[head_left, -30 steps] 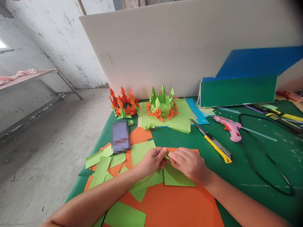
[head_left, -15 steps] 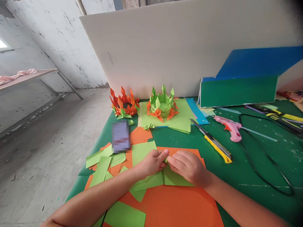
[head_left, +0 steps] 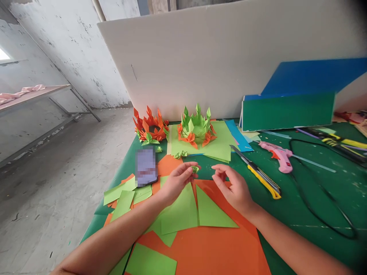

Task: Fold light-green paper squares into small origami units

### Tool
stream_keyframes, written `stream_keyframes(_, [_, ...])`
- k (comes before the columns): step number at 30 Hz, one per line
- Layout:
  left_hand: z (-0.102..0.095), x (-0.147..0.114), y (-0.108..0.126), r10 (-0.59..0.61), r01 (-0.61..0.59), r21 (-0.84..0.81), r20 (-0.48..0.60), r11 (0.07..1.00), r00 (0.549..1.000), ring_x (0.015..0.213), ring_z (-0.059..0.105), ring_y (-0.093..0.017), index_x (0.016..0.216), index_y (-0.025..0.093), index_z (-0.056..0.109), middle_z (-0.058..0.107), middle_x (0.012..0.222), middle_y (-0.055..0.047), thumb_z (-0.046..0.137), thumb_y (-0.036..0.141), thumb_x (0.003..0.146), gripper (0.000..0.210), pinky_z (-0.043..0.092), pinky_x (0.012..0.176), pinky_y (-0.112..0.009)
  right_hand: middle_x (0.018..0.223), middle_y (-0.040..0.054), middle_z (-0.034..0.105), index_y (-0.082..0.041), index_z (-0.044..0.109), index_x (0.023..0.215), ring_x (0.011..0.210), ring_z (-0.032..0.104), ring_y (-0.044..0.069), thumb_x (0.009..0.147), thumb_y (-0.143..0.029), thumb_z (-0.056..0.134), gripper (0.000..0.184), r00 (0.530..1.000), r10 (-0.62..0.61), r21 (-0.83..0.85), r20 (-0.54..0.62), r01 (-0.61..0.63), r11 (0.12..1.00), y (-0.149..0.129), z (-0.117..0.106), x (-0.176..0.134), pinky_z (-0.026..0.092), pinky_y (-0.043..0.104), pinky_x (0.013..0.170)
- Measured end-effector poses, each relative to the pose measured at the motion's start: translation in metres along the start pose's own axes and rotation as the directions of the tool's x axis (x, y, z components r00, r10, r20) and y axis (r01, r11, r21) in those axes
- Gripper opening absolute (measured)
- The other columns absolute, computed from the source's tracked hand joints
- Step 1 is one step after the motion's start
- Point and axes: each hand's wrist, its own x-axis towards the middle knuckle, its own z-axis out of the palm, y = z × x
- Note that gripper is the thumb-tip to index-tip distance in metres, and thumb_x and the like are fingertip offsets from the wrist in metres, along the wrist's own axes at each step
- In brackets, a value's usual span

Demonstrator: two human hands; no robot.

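Observation:
Between the thumb and fingers of my left hand [head_left: 179, 179] is a small green paper rose [head_left: 195, 169], held above the sheets. My right hand [head_left: 231, 187] is off to its right, fingers apart and holding nothing. Beneath the hands lie green paper pieces [head_left: 180, 214] on a large orange sheet [head_left: 218, 248]. Beyond them sit more small green paper roses [head_left: 180, 154]. Farther back stand an orange paper crown [head_left: 149, 126] and a green paper crown [head_left: 197, 124] with orange flowers.
A phone-like device [head_left: 146, 168] with a blurred screen lies left of the hands. To the right are a yellow utility knife [head_left: 262, 177], a pink glue gun [head_left: 279, 154] and its black cord [head_left: 312, 208]. A white board [head_left: 183, 65] rises behind the green table [head_left: 315, 191].
My right hand has let go of the green paper rose and moved right, its fingers opening. The left hand has lifted the rose slightly, farther from me, bringing it into plain view.

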Motion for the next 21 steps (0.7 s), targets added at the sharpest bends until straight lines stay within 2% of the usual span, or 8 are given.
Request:
stream_keyframes(2, [-0.006,0.004,0.001,0.053,-0.049,0.05,-0.081,0.998,0.995,0.089,0.059,-0.014,0.108,0.02,0.064,0.062,0.114,-0.006,0.073,0.034,0.075,0.037,0.044,0.081,-0.026,0.09,0.0034,0.061,-0.024,0.053,0.114,0.084,0.059,0.019,0.092,-0.038,0.055,0.026,0.987,0.003,0.013,0.16,-0.006,1.0,-0.002,-0.001,0.0,0.049,0.03,0.076])
stream_keyframes(3, [-0.009,0.006,0.001,0.085,-0.075,0.089,-0.107,0.993,0.991,0.093,0.06,-0.014,0.108,0.021,0.062,0.061,0.115,-0.005,0.076,0.03,0.073,0.039,0.044,0.083,-0.026,0.098,0.0048,0.061,-0.025,0.052,0.118,0.092,0.058,0.021,0.087,-0.045,0.06,0.037,0.963,-0.025,0.014,0.269,0.022,1.0,-0.003,-0.002,0.0,0.048,0.033,0.082])
stream_keyframes(6, [-0.017,0.01,0.001,0.154,-0.127,0.178,-0.148,0.976,0.977,0.096,0.064,-0.017,0.101,0.021,0.058,0.062,0.109,-0.003,0.074,0.027,0.073,0.033,0.047,0.083,-0.03,0.126,0.0088,0.054,-0.027,0.046,0.13,0.118,0.049,0.031,0.067,-0.064,0.072,0.077,0.827,-0.108,-0.005,0.552,0.132,0.991,-0.009,-0.002,-0.003,0.035,0.046,0.104])
stream_keyframes(8, [-0.021,0.012,0.001,0.176,-0.135,0.232,-0.168,0.963,0.97,0.095,0.067,-0.019,0.101,0.022,0.054,0.063,0.091,-0.001,0.071,0.027,0.076,0.031,0.048,0.08,-0.03,0.136,0.0085,0.047,-0.031,0.043,0.134,0.126,0.041,0.035,0.061,-0.068,0.072,0.086,0.755,-0.096,-0.042,0.649,0.162,0.986,-0.01,-0.002,-0.006,0.024,0.054,0.11])
stream_keyframes(11, [-0.028,0.017,-0.002,0.271,-0.175,0.365,-0.232,0.915,0.934,0.086,0.067,-0.017,0.099,0.022,0.051,0.061,0.085,0.001,0.069,0.027,0.077,0.028,0.05,0.075,-0.03,0.138,0.0075,0.044,-0.034,0.041,0.136,0.128,0.038,0.035,0.065,-0.069,0.069,0.085,0.718,-0.061,-0.072,0.693,0.153,0.986,-0.011,-0.002,-0.006,0.02,0.055,0.11])
stream_keyframes(15, [-0.037,0.022,-0.005,0.393,-0.168,0.587,-0.28,0.792,0.876,0.086,0.06,-0.016,0.103,0.022,0.059,0.059,0.102,-0.005,0.067,0.024,0.076,0.028,0.049,0.071,-0.03,0.132,0.0083,0.047,-0.033,0.042,0.137,0.121,0.042,0.031,0.073,-0.061,0.067,0.075,0.73,-0.058,-0.076,0.681,0.149,0.986,-0.014,-0.002,-0.003,0.028,0.05,0.106])
stream_keyframes(18, [-0.04,0.023,-0.005,0.463,-0.207,0.618,-0.287,0.758,0.839,0.099,0.056,-0.018,0.111,0.025,0.06,0.053,0.118,-0.007,0.063,0.019,0.077,0.035,0.05,0.076,-0.029,0.119,0.0079,0.05,-0.034,0.05,0.133,0.11,0.046,0.028,0.076,-0.056,0.068,0.063,0.738,-0.064,-0.081,0.672,0.159,0.984,-0.017,-0.002,0.0,0.036,0.046,0.098])
stream_keyframes(21, [-0.036,0.02,-0.003,0.522,-0.264,0.609,-0.295,0.748,0.8,0.103,0.054,-0.018,0.109,0.026,0.061,0.051,0.12,-0.006,0.058,0.014,0.078,0.033,0.049,0.079,-0.029,0.11,0.0068,0.052,-0.031,0.059,0.119,0.104,0.047,0.027,0.077,-0.054,0.068,0.049,0.754,-0.064,-0.077,0.654,0.15,0.986,-0.018,-0.002,0.0,0.039,0.043,0.093])
